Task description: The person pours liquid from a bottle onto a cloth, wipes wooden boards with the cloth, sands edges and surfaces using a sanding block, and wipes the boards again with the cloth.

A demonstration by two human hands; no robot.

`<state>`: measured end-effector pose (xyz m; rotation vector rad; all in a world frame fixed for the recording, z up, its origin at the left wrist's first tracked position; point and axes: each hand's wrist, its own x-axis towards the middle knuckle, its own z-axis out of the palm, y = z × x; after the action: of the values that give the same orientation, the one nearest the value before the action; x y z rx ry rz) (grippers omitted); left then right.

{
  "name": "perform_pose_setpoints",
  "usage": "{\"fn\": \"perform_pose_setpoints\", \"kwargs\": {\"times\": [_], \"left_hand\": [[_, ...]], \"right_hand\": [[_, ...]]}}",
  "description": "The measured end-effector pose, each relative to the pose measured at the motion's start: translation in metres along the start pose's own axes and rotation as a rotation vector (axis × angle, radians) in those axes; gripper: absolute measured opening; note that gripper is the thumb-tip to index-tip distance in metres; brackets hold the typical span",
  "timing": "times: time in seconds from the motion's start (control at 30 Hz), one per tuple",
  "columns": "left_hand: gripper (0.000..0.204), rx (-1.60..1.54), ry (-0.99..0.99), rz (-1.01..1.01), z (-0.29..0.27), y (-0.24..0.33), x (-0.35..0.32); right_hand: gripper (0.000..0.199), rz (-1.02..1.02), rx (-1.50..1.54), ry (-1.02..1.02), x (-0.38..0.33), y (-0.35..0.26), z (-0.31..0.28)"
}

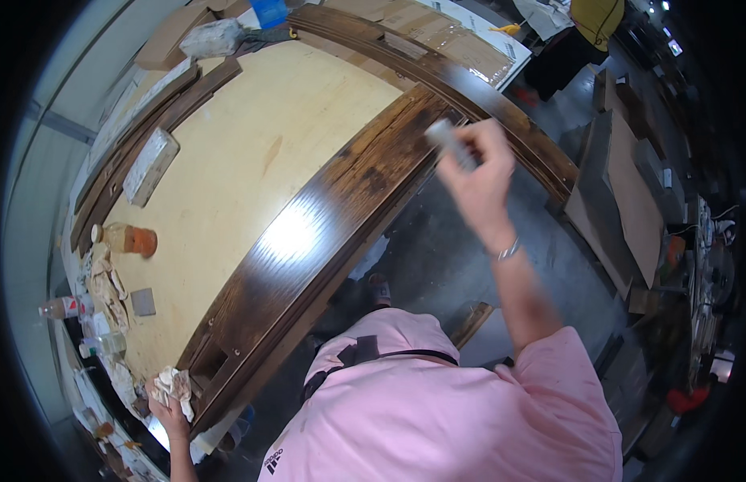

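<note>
Gripping a small pale grey piece [443, 135], the right hand [484, 177] is up in the upper centre-right of the frame, fingers curled round it. It's pretty smeared by blur, so I can't say what the piece is or whether it's touching the wood. It's right by the upper end of a long dark brown board [333, 205], which runs on a slant from lower left to upper centre, glossy with a big white glare in the middle and some blackish patches near the top.

Down in the lower left, the left hand [168, 414] is closed around a crumpled whitish cloth [173, 386], just beside the board's bottom end, near a rectangular slot cut in it.

The board lies along the edge of a pale wooden tabletop [236, 177]. Over on the left side of that there's a jar of orange-amber liquid [132, 239] lying on its side, a little grey square [144, 302], some rumpled rags [108, 285] and a whitish block [150, 167] further up. Another dark rail [501, 104] curves across the top right, and somebody in a yellow top [595, 20] is in the upper right corner
</note>
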<state>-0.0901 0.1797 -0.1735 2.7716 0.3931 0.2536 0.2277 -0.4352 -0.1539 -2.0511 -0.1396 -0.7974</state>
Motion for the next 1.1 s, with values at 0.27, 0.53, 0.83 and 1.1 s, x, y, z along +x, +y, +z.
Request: {"fn": "perform_pose_setpoints", "kwargs": {"times": [0.27,0.53,0.83,1.1], "left_hand": [[0.033,-0.144,-0.027,0.047,-0.005,0.029,0.008],[0.024,-0.210,-0.087,0.092,-0.010,0.034,0.018],[0.044,-0.466,-0.428,0.122,-0.021,-0.064,0.058],[0.058,-0.508,-0.399,0.171,-0.021,-0.061,0.060]], "right_hand": [[0.016,-0.039,-0.009,-0.099,-0.056,-0.027,0.042],[0.023,-0.301,0.205,-0.277,-0.191,-0.183,0.121],[0.031,-0.590,0.217,-0.493,-0.337,-0.358,0.207],[0.023,-0.792,0.315,-0.622,-0.440,-0.482,0.271]]}}
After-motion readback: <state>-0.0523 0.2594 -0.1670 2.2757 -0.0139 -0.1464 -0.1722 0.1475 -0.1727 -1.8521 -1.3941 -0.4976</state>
